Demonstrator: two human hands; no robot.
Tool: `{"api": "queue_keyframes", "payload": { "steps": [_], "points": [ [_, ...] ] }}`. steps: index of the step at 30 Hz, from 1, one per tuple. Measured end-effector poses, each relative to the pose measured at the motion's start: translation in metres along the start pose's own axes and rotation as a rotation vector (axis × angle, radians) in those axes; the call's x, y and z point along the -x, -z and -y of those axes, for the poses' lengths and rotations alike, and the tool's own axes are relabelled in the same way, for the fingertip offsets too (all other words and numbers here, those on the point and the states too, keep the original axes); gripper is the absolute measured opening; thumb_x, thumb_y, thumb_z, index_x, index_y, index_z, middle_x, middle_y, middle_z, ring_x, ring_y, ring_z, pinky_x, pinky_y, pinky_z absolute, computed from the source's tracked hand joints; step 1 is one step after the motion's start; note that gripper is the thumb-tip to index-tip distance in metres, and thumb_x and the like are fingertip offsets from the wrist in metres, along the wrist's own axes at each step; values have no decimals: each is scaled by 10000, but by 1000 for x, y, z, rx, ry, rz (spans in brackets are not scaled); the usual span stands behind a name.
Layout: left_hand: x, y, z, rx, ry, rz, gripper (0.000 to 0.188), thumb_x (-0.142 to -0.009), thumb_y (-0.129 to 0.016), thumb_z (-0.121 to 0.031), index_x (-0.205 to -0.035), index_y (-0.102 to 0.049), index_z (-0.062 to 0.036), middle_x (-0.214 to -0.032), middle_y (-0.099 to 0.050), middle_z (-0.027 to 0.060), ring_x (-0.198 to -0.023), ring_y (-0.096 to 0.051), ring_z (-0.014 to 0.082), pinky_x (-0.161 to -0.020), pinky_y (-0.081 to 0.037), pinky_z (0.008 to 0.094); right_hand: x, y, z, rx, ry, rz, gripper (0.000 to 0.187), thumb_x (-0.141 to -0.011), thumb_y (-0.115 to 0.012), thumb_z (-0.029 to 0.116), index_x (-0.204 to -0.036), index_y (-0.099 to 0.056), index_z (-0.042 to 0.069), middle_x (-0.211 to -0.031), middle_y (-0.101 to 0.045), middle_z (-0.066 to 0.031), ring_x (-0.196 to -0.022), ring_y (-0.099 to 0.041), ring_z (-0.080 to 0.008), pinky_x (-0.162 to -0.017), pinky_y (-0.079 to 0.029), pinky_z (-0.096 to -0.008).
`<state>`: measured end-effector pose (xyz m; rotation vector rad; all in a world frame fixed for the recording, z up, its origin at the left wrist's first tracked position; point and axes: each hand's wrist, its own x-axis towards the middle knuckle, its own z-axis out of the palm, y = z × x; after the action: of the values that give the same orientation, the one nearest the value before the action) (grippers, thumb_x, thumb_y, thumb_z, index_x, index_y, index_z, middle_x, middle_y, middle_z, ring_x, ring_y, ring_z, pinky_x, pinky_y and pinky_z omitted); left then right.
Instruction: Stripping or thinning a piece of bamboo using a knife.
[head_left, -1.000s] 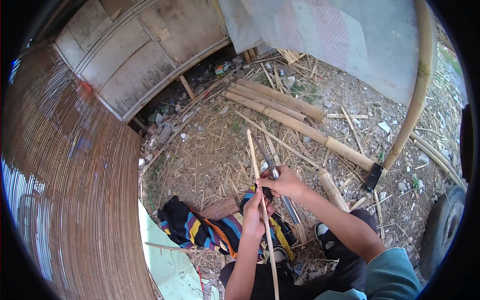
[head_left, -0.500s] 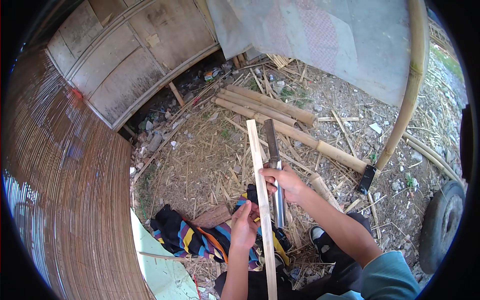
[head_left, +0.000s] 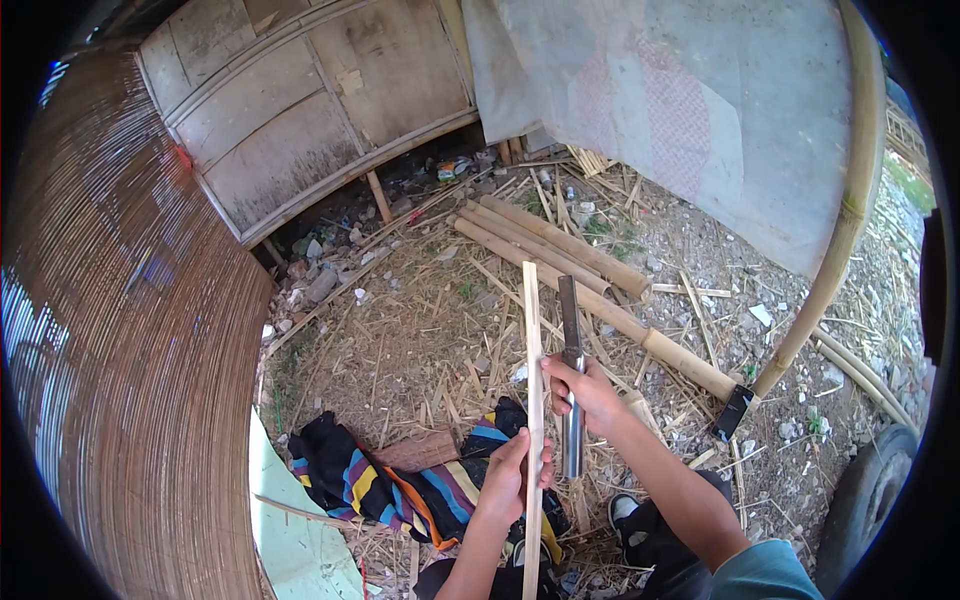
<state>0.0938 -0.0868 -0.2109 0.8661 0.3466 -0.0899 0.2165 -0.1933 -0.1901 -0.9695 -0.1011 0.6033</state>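
Left hand (head_left: 507, 480): thumb and fingers closed around pale bamboo strip (head_left: 533, 330), lower half. Right hand (head_left: 592, 395): fingers wrapped about metal-handled knife (head_left: 573, 440), just right of strip; thumb at strip's edge.

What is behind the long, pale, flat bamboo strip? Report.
The left hand reaches behind the strip, fingertips showing past its right edge; straw-littered brown ground lies farther back. The strip covers the fingers' middles.

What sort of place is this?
Probably a rough outdoor work yard: bamboo poles lie on littered, straw-strewn ground, with a slatted screen on the left and a tyre at lower right.
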Motion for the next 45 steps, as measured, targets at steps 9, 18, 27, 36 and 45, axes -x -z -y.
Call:
{"api": "queue_keyframes", "payload": {
  "steps": [9,18,27,36,45],
  "points": [
    [-9,11,2,-89,-204,-100,151,-875,-578,-178,-845,-512,-45,-653,-507,9,-532,-512,121,-495,-425,245,2,2,4,184,0,7,417,-894,-490,449,-887,-500,32,-516,-364,22,-370,-371,-79,-354,-294,-218],
    [-7,12,-5,-103,-293,-121,162,-879,-572,-152,-928,-557,1,-754,-574,53,-566,-569,131,-506,-475,247,3,21,-9,1104,372,88,419,-914,-449,407,-905,-541,-2,-506,-478,-33,-459,-492,-123,-449,-374,-255],
    [-4,18,-11,-89,-355,-137,189,-871,-582,-125,-969,-579,37,-807,-604,89,-560,-544,112,-485,-448,243,18,10,0,1408,353,-62,414,-836,-555,419,-942,-609,22,-567,-550,-127,-541,-574,-246,-565,-445,-339],
    [-2,21,-15,-49,-376,-120,205,-901,-532,-125,-1002,-595,42,-850,-609,82,-587,-547,112,-509,-427,235,17,10,2,1498,417,-77,448,-809,-556,476,-935,-618,51,-569,-574,-132,-567,-608,-316,-573,-479,-374],
    [2,26,-21,-30,-379,-112,225,-915,-508,-139,-1017,-591,43,-845,-606,78,-590,-545,112,-513,-422,238,15,12,2,1545,510,-24,401,-796,-592,449,-909,-620,65,-592,-595,-130,-582,-618,-325,-577,-494,-378]
  ]
}}
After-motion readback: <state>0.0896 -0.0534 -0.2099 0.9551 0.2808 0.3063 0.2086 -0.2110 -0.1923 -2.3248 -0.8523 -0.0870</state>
